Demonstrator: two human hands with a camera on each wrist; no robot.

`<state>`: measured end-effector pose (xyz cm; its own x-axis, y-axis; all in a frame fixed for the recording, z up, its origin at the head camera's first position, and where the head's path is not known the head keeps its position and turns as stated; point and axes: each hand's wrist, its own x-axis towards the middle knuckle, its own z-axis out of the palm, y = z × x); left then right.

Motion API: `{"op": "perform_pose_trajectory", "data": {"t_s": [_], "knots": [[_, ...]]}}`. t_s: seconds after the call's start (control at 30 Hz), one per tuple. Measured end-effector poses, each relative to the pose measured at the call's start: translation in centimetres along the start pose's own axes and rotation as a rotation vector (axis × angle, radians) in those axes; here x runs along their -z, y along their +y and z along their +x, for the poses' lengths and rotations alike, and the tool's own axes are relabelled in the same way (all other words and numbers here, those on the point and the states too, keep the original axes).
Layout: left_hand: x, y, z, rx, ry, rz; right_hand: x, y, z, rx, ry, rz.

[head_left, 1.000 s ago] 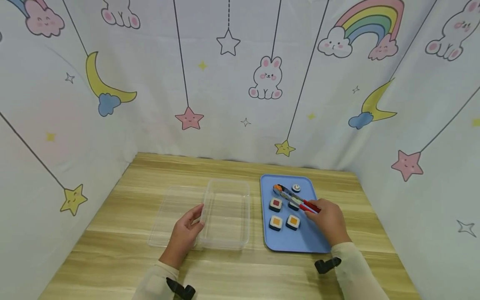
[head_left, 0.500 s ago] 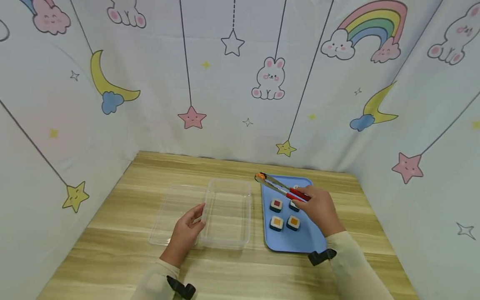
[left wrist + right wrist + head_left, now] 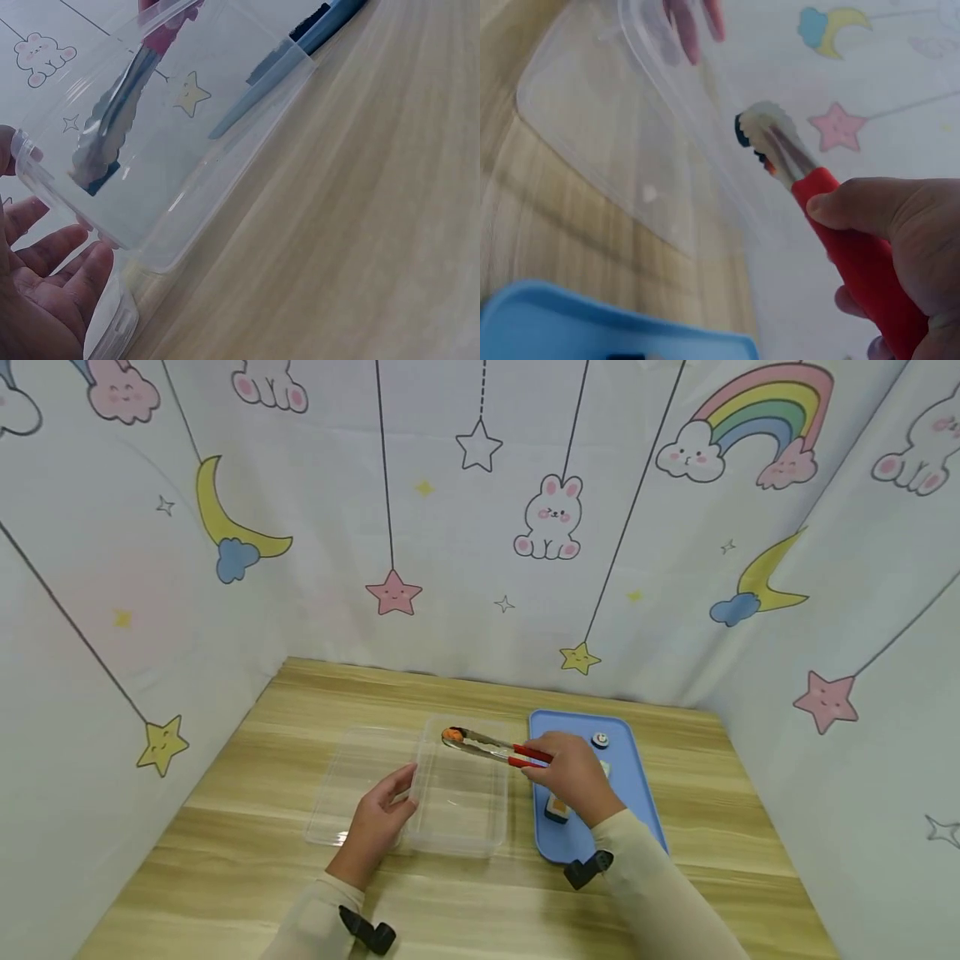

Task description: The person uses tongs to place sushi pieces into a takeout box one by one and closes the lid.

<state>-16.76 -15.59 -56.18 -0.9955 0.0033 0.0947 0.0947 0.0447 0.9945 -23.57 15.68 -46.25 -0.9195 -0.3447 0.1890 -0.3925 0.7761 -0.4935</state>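
My right hand point(image 3: 576, 777) grips red-handled metal tongs point(image 3: 487, 748). Their tips pinch a small sushi piece point(image 3: 453, 736) with an orange top and a dark wrap, above the left part of a clear plastic box point(image 3: 459, 814). The right wrist view shows the thumb along the tongs' red handle point(image 3: 862, 270). At the box's left side, my left hand point(image 3: 375, 818) touches the rim with spread fingers, which the left wrist view shows against the outer wall. On the right, a blue tray point(image 3: 637, 785) bears more sushi pieces, partly hidden behind the right hand and arm.
A clear flat lid point(image 3: 352, 777) lies on the wooden table point(image 3: 450, 902), left of the box and partly behind the left hand. A small round sushi piece point(image 3: 600, 740) sits near the tray's far edge. Printed cloth point(image 3: 450, 535) encloses the table's back and sides.
My right hand has lifted the orange-topped sushi piece off the blue tray with the tongs and carried it left over the clear box. The left hand has stayed at the box's side.
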Motion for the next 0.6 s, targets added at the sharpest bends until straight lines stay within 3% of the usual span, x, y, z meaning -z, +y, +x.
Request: {"op": "perform_pose_trajectory", "data": {"t_s": [0.23, 0.6], "knots": [[0.0, 0.1, 0.1, 0.004, 0.002, 0.020, -1.3, -1.3, 1.4, -0.025, -0.096, -0.088], [-0.1, 0.1, -0.1, 0.005, -0.013, -0.002, -1.2, -2.4, 3.1, -0.024, -0.169, -0.203]]}}
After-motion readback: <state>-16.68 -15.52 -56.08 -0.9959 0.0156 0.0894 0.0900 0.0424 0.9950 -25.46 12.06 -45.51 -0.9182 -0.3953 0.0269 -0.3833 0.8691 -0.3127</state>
